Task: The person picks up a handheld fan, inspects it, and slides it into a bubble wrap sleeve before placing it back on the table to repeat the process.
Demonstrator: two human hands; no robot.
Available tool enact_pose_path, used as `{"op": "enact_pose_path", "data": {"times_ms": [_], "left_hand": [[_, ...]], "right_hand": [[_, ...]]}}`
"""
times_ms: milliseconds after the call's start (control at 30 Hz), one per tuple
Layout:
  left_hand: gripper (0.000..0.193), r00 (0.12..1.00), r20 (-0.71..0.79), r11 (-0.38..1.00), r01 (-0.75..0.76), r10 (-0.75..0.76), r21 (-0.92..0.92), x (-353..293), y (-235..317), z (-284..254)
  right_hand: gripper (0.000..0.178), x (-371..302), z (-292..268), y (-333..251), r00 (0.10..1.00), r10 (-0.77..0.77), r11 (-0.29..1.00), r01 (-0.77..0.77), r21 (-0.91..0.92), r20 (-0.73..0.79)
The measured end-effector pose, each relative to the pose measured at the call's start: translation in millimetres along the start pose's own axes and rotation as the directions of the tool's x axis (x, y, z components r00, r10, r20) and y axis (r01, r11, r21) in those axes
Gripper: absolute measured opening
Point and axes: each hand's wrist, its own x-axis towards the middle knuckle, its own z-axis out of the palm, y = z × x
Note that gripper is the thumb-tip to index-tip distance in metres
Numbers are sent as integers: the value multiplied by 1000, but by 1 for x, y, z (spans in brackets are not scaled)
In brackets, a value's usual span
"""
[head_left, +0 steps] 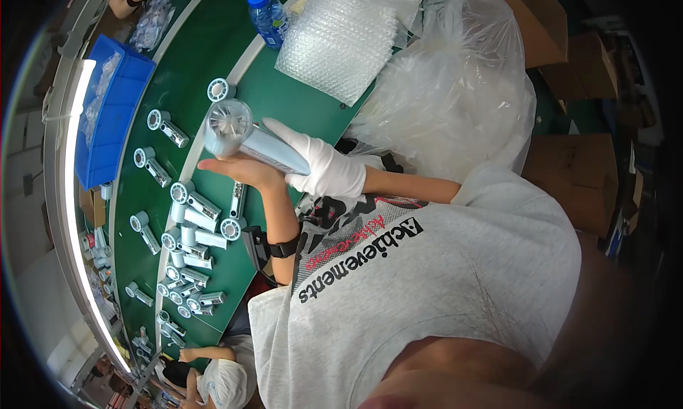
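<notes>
A light blue handheld fan point(274, 151) with a round, see-through head is raised over the green workbench point(206, 60). My right hand point(329, 168), in a white glove, closes round the fan's handle. Beneath the fan's head lies my left hand point(245, 173), bare, palm up with fingers stretched out; whether it bears the head's weight I cannot tell. A dark device point(256, 247) is strapped to my left forearm. Close by on the bench lie a round fan head point(221, 89) and a fan with its handle's inner parts showing point(233, 227).
Several opened fans point(192, 195) lie in rows along the bench's left. Beyond them stands a blue bin point(114, 110). A bottle point(267, 19), bubble wrap point(338, 43) and a big clear plastic bag point(455, 75) are at the back. Cardboard boxes point(573, 174) stand right; a co-worker point(224, 384) sits lower left.
</notes>
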Motion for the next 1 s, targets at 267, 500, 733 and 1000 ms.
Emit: {"op": "enact_pose_path", "data": {"times_ms": [267,500,733,1000], "left_hand": [[46,986,92,903,-164,139,398,26,-21,25],[39,977,174,957,-166,126,237,43,-32,40],[27,923,372,543,-264,-98,797,63,-71,6],[33,817,467,-116,-456,337,882,231,-80,-82]], "right_hand": [[69,11,-68,19,782,460,572,-623,533,421],[68,0,-72,-28,889,182,249,-455,855,420],[66,-8,-78,-42,923,164,332,-385,861,349],[64,-6,-73,-60,964,113,383,-265,885,240]]}}
